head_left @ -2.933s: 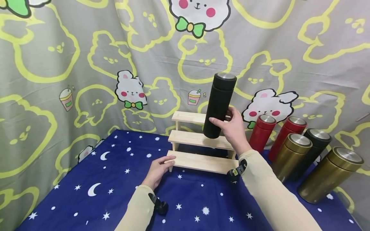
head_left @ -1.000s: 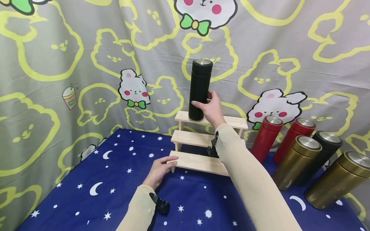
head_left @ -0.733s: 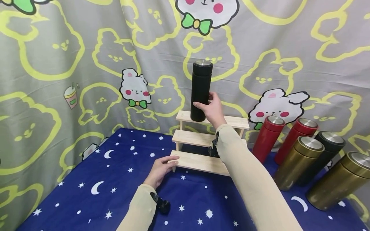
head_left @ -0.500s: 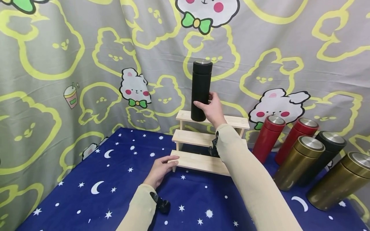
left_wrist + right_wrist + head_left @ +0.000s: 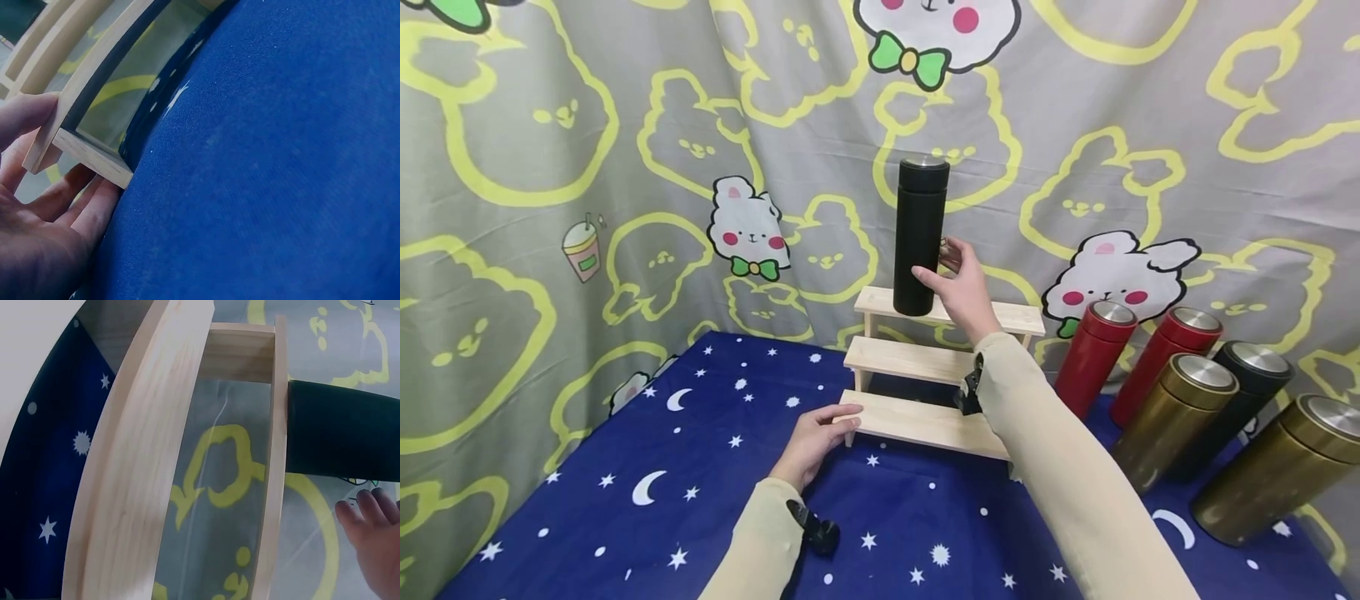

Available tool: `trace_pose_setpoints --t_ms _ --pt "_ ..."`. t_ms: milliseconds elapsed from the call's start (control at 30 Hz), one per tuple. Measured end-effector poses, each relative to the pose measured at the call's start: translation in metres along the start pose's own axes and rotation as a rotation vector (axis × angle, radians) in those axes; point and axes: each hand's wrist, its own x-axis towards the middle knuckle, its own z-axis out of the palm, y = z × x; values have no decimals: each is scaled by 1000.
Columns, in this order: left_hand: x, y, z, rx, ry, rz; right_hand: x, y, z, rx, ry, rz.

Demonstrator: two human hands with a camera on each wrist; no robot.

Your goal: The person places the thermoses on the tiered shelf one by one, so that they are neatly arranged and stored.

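A black thermos flask with a steel-topped lid stands upright on the top step of a three-tier wooden display stand, left of its middle. My right hand is at the flask's right side, its fingers loosely spread; in the head view its thumb overlaps the flask. In the right wrist view a gap shows between the fingertips and the black flask. My left hand holds the left end of the lowest step. In the left wrist view the thumb lies at the board's edge, other fingers beside the leg.
To the right stand two red flasks, two bronze flasks and another black flask, close together on the dark blue starry cloth. A patterned curtain hangs right behind the stand.
The black flask has moved left and back from my right hand's hold in the air onto the top step. Just now the right hand has loosened and shifted slightly right. The left hand stays put.
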Motion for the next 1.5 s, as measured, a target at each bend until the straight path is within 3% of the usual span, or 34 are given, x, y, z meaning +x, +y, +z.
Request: trace_pose_setpoints --t_ms 367,667,1067,1500 --pt "-2 -1 -1 -4 1 5 -29 6 -24 -90 -58 49" --pt "-1 -2 -1 4 -8 8 -49 9 -39 -84 -77 15" --pt "-3 -6 -4 -6 -24 8 -85 9 -57 -39 -110 -89" --pt "2 -4 -1 4 -11 3 -114 6 -81 -94 -106 -103"
